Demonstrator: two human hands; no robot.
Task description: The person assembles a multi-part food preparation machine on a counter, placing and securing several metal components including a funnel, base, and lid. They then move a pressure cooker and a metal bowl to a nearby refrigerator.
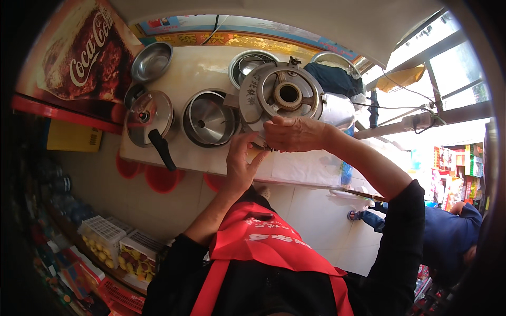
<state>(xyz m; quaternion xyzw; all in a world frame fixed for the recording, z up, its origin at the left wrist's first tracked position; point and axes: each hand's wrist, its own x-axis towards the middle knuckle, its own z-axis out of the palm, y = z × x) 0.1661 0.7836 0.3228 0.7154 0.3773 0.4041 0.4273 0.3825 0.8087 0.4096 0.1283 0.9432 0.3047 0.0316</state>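
A round-topped steel machine (253, 102), which looks like a grinder, stands on the table before me. A brownish ring with a dark hole (289, 95) sits in the middle of its top. Both my hands meet at the machine's near edge. My right hand (298, 135) is closed, its fingers curled against the rim. Just left of it is my left hand (242, 163), thumb and fingertips drawn together on a small dark metal part (262, 145). The fingers hide most of that part. What my right fingers grip is covered too.
Left of the machine are a deep steel pot (212, 118), a lidded pan with a black handle (150, 118) and a steel bowl (152, 62). A dark cloth (334, 79) lies behind right. Red basins (162, 179) sit under the table (203, 60). A person in blue (448, 231) is at right.
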